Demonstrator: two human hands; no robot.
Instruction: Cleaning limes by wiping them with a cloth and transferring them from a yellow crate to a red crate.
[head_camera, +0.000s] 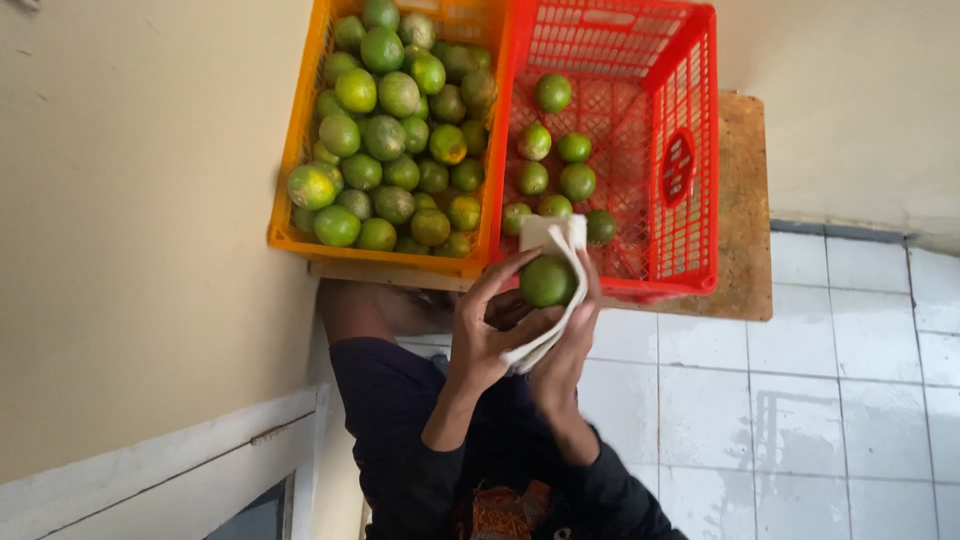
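Green citrus fruit (547, 281) sits between both hands, just in front of the red crate's (690, 230) near rim. White cloth (556, 262) wraps behind and under it. Left hand (487, 335) curled, fingers up around the fruit's left side, thumb over the cloth's lower end. Right hand (568, 350) closed on the cloth, pressing it to the fruit's right side. Red crate holds a few green fruits (554, 160). Orange crate (290, 150) touching its left side, heaped with green-yellow fruits (395, 140). Both crates on a wooden bench (745, 200) beside a cream wall (130, 220). White tiled floor (850, 400) below.
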